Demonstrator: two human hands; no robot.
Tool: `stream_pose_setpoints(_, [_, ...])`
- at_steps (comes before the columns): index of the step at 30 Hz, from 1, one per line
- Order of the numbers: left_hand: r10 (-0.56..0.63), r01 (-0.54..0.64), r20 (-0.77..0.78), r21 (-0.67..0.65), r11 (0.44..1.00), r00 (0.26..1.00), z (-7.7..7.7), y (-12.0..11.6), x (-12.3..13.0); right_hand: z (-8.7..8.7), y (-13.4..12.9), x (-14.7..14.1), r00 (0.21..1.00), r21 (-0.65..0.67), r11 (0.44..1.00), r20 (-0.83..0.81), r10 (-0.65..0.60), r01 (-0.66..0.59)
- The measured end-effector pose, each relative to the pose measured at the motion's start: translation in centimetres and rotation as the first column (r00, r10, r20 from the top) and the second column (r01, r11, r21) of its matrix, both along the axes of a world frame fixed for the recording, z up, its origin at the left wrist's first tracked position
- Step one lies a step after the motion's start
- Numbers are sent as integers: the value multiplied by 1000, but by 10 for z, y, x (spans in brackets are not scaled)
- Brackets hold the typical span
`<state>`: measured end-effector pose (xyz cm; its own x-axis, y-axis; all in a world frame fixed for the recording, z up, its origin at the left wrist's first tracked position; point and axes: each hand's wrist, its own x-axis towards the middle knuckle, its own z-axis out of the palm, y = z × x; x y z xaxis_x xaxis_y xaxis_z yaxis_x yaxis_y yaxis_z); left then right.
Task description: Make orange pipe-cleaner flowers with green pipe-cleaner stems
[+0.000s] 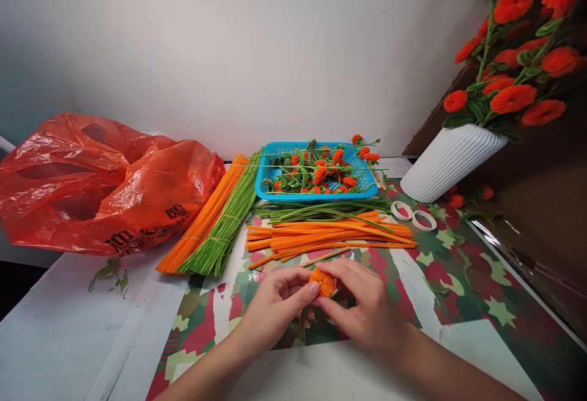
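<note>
Between my two hands is a small orange pipe-cleaner flower (323, 282), round and ridged, with a bit of green below it. My left hand (280, 303) pinches its left side, thumb against the petals. On the other side, the fingers and thumb of my right hand (362, 300) close around the flower's edge. Just beyond my hands lies a loose pile of orange pipe cleaners (321, 239), with green pipe cleaners (316, 210) behind it. A thin wooden stick (326, 255) rests at the near edge of the orange pile.
A blue basket (260, 172) holds several finished flowers. Left of it are orange (202, 220) and green bundles (224, 224) of pipe cleaners and a red plastic bag (105, 187). Two white tape rolls (424, 220) lie near a tilted-looking white vase (449, 162) of orange flowers.
</note>
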<state>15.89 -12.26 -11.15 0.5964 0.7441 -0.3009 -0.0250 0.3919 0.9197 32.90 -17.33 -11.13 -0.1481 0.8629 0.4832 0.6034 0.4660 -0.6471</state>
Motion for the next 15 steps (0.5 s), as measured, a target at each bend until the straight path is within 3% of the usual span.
stream_pose_setpoints(6, [-51,53,28,-115,992,998,0,3,-4,1,2,4,997,-16,997,37,74,-74])
stream_pose_setpoints(15, [-25,33,47,-165,986,999,-4,1,-3,-1,4,3,994,-11,995,36,101,-100])
